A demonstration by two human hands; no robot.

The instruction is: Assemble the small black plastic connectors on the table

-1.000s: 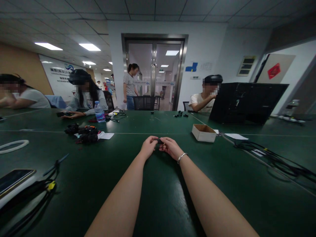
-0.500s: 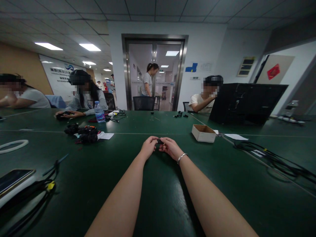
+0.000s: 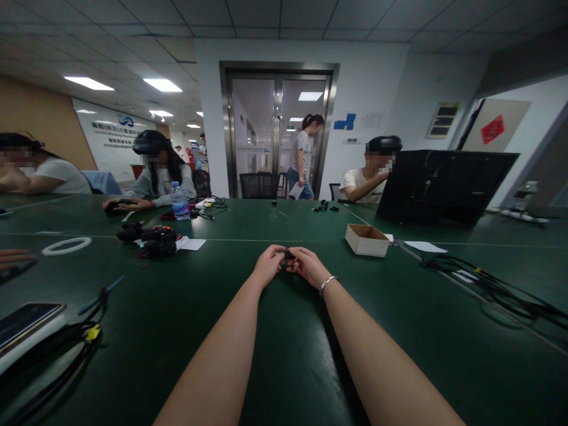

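Note:
Over the green table (image 3: 293,343), my two hands meet in front of me around a small black piece (image 3: 288,255). My left hand (image 3: 269,264) pinches it from the left between thumb and fingers. From the other side, my right hand (image 3: 307,264), with a silver bangle at the wrist, also has its fingers closed on it. Fingers cover much of the piece, and its exact kind does not show. Several similar small black pieces (image 3: 325,206) lie farther back on the table.
An open cardboard box (image 3: 367,242) stands right of my hands. Black cables (image 3: 488,284) lie at far right, a black monitor (image 3: 444,186) behind. To the left are a black bundle (image 3: 157,239), a water bottle (image 3: 180,202), a white ring (image 3: 66,245), a phone (image 3: 29,322) and another person's hand (image 3: 15,258).
My hands stay nearly in place, the black piece slightly turned between them. The white ring has shifted right, and another person's hand shows at the left edge. A walking person has moved right.

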